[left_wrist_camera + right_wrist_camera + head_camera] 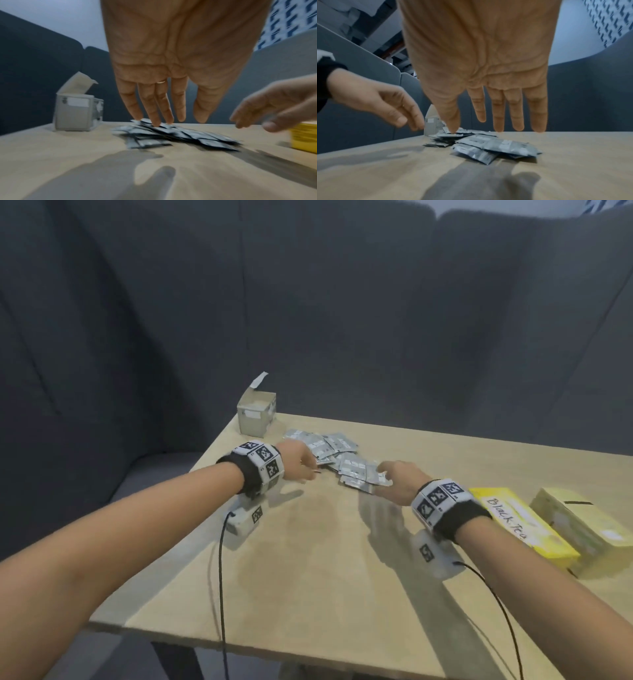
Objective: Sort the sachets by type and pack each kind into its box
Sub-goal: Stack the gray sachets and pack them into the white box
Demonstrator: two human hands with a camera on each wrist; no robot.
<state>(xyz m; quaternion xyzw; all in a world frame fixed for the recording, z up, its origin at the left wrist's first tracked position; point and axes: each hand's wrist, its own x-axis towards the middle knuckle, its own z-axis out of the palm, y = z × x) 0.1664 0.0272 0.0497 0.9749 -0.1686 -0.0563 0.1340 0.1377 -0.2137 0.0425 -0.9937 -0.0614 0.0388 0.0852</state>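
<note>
Sachets (337, 459) piled, uncountable; one grey box (256, 415), two yellow boxes (524, 527).

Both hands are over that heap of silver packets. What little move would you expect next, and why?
Probably the left hand closes its fingers on one silver sachet from the pile and carries it toward the open grey box. Both hands are open and hold nothing; the left fingertips look right at the pile, and that box stands nearest it, flap up. The right hand hovers at the pile's other end.

Dim, perhaps motion-blurred, soft shadows
</note>
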